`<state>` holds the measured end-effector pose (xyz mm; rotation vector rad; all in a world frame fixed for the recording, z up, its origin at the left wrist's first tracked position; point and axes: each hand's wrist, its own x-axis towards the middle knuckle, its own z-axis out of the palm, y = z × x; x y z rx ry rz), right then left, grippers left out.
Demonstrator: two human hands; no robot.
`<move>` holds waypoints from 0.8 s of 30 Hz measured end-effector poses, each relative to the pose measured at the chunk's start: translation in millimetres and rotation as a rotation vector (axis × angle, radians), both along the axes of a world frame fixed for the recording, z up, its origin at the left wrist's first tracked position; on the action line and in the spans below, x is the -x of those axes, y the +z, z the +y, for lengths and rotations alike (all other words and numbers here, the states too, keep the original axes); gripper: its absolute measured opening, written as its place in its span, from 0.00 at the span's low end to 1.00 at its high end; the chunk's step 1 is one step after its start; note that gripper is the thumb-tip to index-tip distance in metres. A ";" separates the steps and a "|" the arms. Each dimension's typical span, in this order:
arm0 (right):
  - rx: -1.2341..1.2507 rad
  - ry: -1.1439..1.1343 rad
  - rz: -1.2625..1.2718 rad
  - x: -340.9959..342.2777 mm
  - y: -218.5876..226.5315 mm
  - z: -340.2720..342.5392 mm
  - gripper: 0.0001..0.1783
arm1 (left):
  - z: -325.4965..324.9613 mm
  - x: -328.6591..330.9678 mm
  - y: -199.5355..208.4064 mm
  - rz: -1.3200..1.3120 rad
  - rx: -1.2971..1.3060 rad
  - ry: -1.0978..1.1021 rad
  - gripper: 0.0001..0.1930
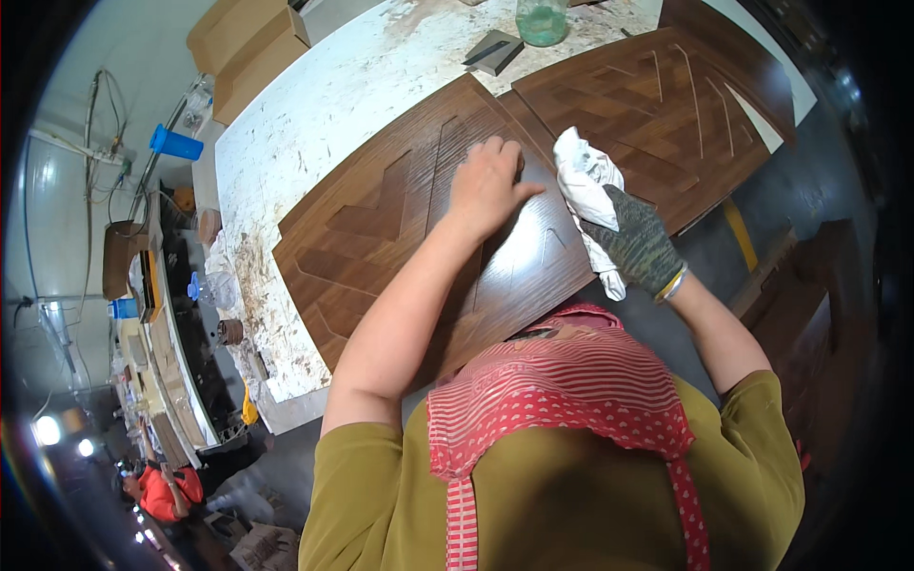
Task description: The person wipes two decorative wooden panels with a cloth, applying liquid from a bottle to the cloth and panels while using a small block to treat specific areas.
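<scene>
A dark brown wooden panel (381, 219) with angled inlaid pieces and grooves lies on the worktable in front of me. My left hand (487, 187), bare, rests on its face, thumb held apart from the slightly bent fingers, with nothing in it. At the panel's right edge, my right hand (636, 240) in a dark grey-green knit glove grips a bunched white cloth (586, 181). The cloth's lower end hangs beside the panel edge. To the right lies a second brown panel (647, 124) with similar chevron grooves.
The white tabletop (276, 162) is stained brown. At its far side are a green-tinted glass jar (543, 21) and a small flat block (495, 51). An open cardboard box (248, 57) stands far left. A person in red (167, 492) is at the lower left.
</scene>
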<state>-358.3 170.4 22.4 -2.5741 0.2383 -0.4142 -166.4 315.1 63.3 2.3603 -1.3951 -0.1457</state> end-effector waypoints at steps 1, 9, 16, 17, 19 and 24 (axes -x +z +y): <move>-0.007 0.020 -0.005 -0.4 4.3 6.3 0.27 | 1.0 -7.1 1.8 0.089 -0.036 -0.016 0.17; -0.627 -0.218 0.099 -7.2 21.2 -35.7 0.27 | -3.7 -21.5 -2.7 0.183 0.039 0.019 0.10; -1.299 -0.395 -0.145 9.3 22.4 -57.8 0.22 | -56.4 -137.3 1.2 -0.131 0.140 0.172 0.10; -1.200 -0.385 -0.135 14.8 13.2 -58.8 0.22 | -71.9 -154.5 -3.5 -0.130 0.094 0.198 0.11; -1.279 -0.441 -0.154 15.8 22.0 -48.4 0.23 | -102.5 -186.5 -22.1 -0.126 0.052 0.215 0.12; -1.219 -0.510 -0.150 26.4 16.7 -42.4 0.25 | -152.3 -235.3 -79.7 0.014 -0.175 0.348 0.30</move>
